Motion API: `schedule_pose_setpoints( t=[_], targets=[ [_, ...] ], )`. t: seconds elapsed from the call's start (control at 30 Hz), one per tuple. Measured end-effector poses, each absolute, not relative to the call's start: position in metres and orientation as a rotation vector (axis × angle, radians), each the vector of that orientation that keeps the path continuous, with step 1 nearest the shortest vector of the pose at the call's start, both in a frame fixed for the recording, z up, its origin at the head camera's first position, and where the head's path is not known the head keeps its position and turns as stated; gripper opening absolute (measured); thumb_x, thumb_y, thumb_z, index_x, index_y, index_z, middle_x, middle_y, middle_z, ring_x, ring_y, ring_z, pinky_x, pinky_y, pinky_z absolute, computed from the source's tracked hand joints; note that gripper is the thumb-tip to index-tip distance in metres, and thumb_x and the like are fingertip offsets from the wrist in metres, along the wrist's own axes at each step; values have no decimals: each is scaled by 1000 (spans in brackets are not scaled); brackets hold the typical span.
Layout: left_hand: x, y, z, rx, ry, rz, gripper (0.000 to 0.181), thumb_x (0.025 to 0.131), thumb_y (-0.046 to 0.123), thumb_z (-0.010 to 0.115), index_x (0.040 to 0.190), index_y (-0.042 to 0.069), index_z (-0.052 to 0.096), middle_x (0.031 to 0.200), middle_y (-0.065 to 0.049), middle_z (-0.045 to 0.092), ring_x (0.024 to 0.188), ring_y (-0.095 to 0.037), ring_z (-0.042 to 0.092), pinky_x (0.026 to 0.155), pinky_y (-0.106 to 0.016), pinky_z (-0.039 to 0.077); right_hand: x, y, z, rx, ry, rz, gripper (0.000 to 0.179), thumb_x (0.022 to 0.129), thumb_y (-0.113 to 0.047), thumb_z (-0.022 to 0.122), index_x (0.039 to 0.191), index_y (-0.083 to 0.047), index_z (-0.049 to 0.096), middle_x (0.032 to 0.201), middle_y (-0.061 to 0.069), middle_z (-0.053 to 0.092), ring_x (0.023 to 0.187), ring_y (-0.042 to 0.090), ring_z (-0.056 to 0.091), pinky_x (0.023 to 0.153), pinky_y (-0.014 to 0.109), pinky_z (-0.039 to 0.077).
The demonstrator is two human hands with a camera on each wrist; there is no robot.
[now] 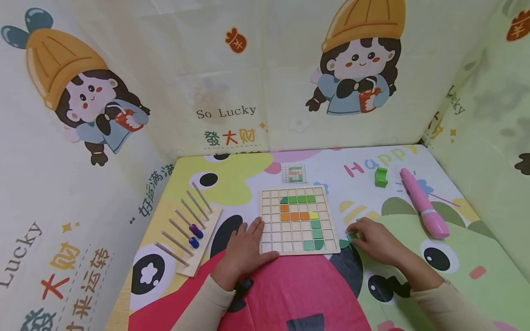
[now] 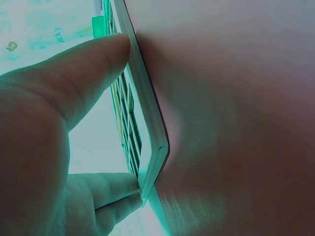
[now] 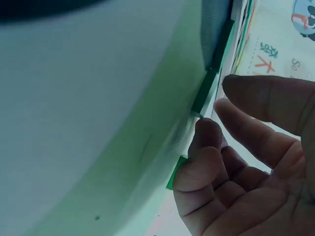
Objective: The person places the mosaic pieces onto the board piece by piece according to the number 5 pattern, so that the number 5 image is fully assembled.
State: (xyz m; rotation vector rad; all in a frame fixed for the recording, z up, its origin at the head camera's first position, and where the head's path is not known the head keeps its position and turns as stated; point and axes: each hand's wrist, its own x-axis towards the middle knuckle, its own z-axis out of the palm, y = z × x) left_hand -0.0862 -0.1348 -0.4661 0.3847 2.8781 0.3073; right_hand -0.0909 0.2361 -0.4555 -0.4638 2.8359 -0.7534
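Observation:
A square wooden grid board (image 1: 274,236) lies in front of me with green, orange, yellow and teal tiles forming a winding line in its cells. At its near-left corner rests my left hand (image 1: 244,246), thumb along the near edge and fingers at the left edge. My right hand (image 1: 374,240) is low beside the board's right side, fingers bent and thumb apart from them. Two dark green tiles lie there: one tile (image 1: 344,243) by the board's corner, the other tile (image 3: 204,92) right at my fingertips.
Behind the board lies a small pattern card (image 1: 294,174). A peg stand (image 1: 198,250) with purple and blue beads stands at left. Toward the back right are a green block (image 1: 381,177) and a pink pen-like stick (image 1: 424,204). Patterned cloth walls (image 1: 285,92) enclose the table.

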Motion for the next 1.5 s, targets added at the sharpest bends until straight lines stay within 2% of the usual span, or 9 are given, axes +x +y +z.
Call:
schedule_pose_setpoints(
  t=[0.17,0.47,0.67,0.77,0.93,1.1,1.5],
  targets=[
    [-87,-135,-466,386,2876,301,103,81,67,75,160,12,39,166,-9,37,146,-43,40,114,-66,38,-88,241,-461,-492,2840,-711,25,86,-9,79,111,-7,76,91,-1,60,77,11,50,67,28,47],
    [-86,-133,-466,390,2872,312,103,80,66,76,160,12,39,166,-9,38,146,-43,40,114,-66,39,-88,240,-462,-443,2842,-728,21,82,-8,84,97,-10,69,89,1,62,79,16,53,70,36,50],
    [-86,-134,-467,396,2876,293,103,80,66,76,160,12,40,166,-9,38,146,-43,41,114,-66,39,-88,242,-464,-427,2833,-780,20,84,-8,81,92,-15,65,80,-6,62,74,12,52,67,31,48],
    [-87,-134,-468,394,2881,287,103,80,67,76,160,12,40,166,-9,38,146,-43,40,114,-65,39,-91,239,-462,-422,2845,-837,18,87,-8,80,93,-16,66,81,-8,63,75,11,53,67,28,48],
    [-87,-134,-470,388,2877,292,103,80,67,75,160,12,39,166,-8,37,146,-43,40,115,-65,38,-97,218,-455,-352,2795,-983,15,90,-12,79,100,-14,68,88,-4,68,79,13,58,68,26,51],
    [-87,-134,-469,385,2870,310,104,80,67,75,161,12,39,166,-8,37,146,-43,40,114,-66,38,-101,192,-450,-362,2654,-1120,14,92,-12,76,102,-10,67,88,-1,69,79,14,60,62,25,53],
    [-87,-135,-468,394,2884,289,103,81,68,74,160,12,39,166,-8,38,145,-42,41,114,-64,39,-107,141,-456,-680,2549,-1129,8,92,-12,75,94,-14,68,79,-10,66,74,5,60,69,24,51]
  ],
)
